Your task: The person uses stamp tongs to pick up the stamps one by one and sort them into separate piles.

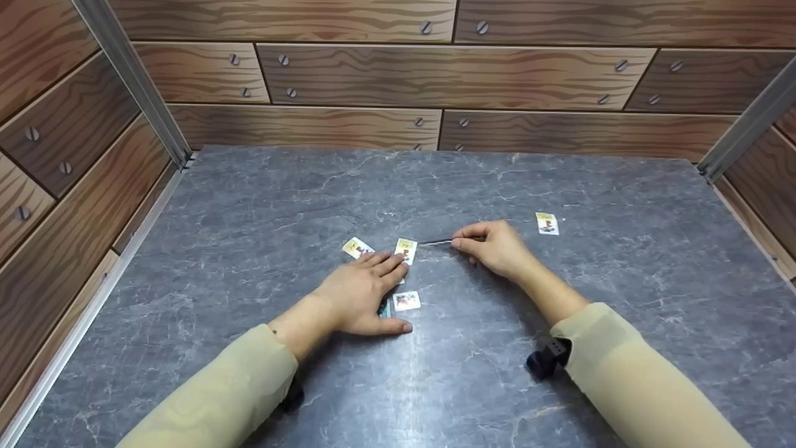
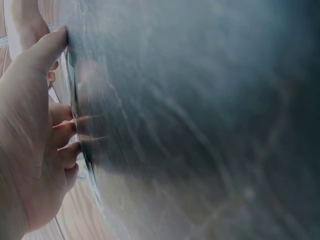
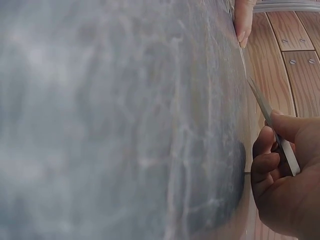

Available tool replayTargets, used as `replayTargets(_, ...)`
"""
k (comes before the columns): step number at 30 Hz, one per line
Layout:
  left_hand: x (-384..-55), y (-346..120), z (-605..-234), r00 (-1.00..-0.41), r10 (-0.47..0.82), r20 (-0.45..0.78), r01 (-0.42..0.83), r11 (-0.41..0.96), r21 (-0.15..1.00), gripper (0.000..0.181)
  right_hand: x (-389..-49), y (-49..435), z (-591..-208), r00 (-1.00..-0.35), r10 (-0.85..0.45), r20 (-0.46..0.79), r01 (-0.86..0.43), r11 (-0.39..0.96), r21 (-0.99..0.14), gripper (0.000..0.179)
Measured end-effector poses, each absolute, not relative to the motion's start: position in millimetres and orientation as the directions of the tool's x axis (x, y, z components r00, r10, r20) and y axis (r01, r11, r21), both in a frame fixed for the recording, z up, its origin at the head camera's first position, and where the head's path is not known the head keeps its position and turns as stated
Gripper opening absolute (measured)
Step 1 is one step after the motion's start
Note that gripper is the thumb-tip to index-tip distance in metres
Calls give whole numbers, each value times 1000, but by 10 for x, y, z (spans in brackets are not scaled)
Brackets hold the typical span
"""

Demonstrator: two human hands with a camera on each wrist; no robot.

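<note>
My left hand [image 1: 364, 295] lies palm down with its fingers extended over some small printed cards. Its fingertips rest at the lower edge of an upright card [image 1: 407, 249] and overlap a tilted card [image 1: 357, 247]. Beside the thumb lies another small card [image 1: 407, 301], and a bluish-green piece [image 1: 385, 308] peeks out from under the palm, mostly hidden. Between thumb and fingers, my right hand [image 1: 497, 249] pinches slim metal tweezers [image 1: 438, 241]. Their tips point left, close to the right edge of the upright card. In the right wrist view the tweezers [image 3: 274, 127] slant down toward the tabletop.
Off to the right, a separate card [image 1: 547, 224] lies on the grey marbled tabletop [image 1: 298, 186], with a tiny speck beside it. Wood-patterned panels [image 1: 348, 74] and metal corner posts [image 1: 134, 78] enclose the back and sides.
</note>
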State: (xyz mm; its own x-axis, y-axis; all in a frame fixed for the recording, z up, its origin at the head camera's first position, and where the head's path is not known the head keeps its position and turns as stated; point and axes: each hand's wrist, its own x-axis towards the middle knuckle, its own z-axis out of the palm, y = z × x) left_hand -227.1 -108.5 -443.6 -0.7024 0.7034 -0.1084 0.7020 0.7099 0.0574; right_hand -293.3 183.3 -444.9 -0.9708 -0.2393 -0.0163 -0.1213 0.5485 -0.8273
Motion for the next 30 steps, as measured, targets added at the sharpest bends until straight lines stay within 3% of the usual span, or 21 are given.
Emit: replayTargets(30,-2251,-1087,-4419,-700,708,-93,706,706,54,107,-2928,1839,-4462,-969,-246,-19,-118,531,-839,20)
